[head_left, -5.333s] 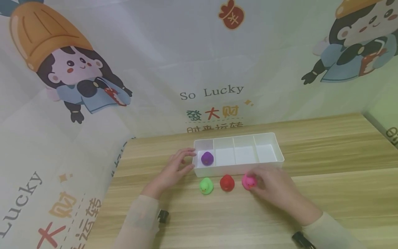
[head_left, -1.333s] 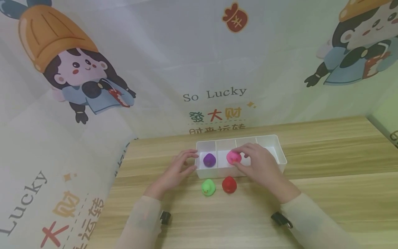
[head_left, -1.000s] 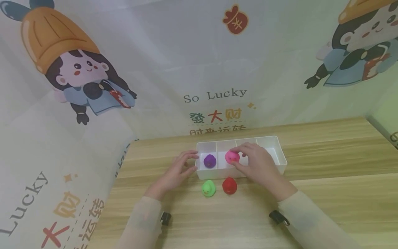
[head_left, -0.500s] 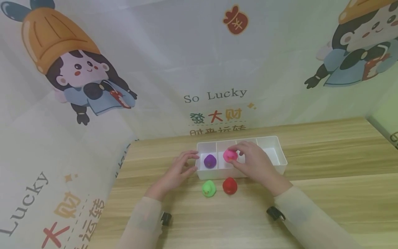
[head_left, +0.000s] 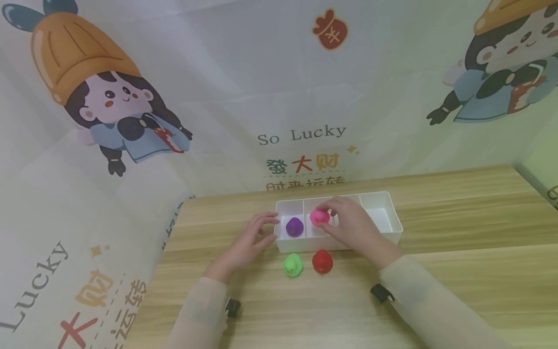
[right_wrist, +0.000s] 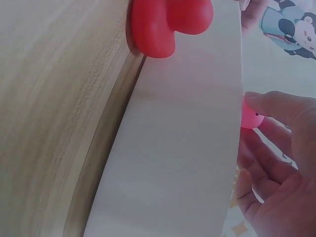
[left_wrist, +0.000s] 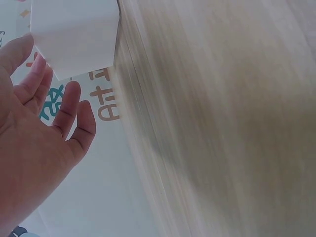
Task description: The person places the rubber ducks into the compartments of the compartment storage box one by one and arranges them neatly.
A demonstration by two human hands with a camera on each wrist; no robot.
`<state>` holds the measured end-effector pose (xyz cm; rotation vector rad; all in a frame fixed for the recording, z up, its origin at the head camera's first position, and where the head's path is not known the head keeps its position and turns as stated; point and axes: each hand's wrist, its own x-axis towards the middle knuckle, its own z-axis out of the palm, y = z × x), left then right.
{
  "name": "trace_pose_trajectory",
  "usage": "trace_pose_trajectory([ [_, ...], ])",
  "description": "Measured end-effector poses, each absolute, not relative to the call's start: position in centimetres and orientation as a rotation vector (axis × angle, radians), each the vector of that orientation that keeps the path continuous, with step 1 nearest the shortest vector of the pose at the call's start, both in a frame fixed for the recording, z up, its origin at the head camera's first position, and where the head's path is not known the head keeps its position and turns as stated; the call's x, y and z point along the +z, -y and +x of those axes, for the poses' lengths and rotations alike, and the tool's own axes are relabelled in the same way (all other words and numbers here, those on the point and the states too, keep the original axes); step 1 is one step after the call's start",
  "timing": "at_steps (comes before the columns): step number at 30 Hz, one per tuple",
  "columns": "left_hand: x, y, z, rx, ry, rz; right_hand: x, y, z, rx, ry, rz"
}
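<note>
While right hand [head_left: 352, 224] pinches pink duck [head_left: 319, 217] between fingers over tray [head_left: 305, 245], left hand [head_left: 247, 238], fingers spread, touches tray's end, likely steadying it.

1. Your right hand [head_left: 355, 225] is partly hiding the white tray [head_left: 311, 245].
2. Your right-wrist view's top edge is cropping the red duck [right_wrist: 152, 24].
3. There, the white tray is partly covering the pink duck [right_wrist: 251, 117].

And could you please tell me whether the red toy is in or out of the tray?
Out: the red toy rests on the table before the tray, outside its wall in the right wrist view.
</note>
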<state>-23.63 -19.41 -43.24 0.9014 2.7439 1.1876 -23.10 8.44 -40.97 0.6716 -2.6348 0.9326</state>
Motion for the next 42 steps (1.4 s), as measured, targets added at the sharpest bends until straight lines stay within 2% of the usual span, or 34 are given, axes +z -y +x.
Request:
trace_pose_trajectory([
  [23,-43.2,19.4,-23.7,1.186,-2.749,0.901,-41.5,-7.3,-25.2,0.806,2.856,0.629],
  [42,-43.6,19.5,-23.9,1.176,-2.747,0.899,-41.2,-6.9,-25.6,0.531,2.895,0.734],
])
